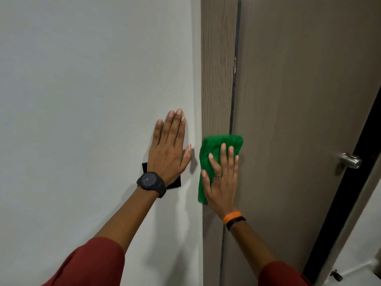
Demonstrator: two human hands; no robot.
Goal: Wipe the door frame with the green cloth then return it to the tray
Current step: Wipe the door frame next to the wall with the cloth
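The brown wood-grain door frame (217, 69) runs top to bottom in the middle, between the white wall and the door. A folded green cloth (214, 147) lies flat against the frame at about mid-height. My right hand (222, 180) presses on the cloth with fingers spread, covering its lower right part. My left hand (170, 147) rests flat on the white wall just left of the frame, fingers straight and holding nothing. No tray is in view.
A black wall plate (175, 183) sits partly hidden under my left wrist. The brown door (299, 100) stands ajar, with a silver handle (350, 161) at its right edge beside a dark gap. White wall (82, 100) fills the left.
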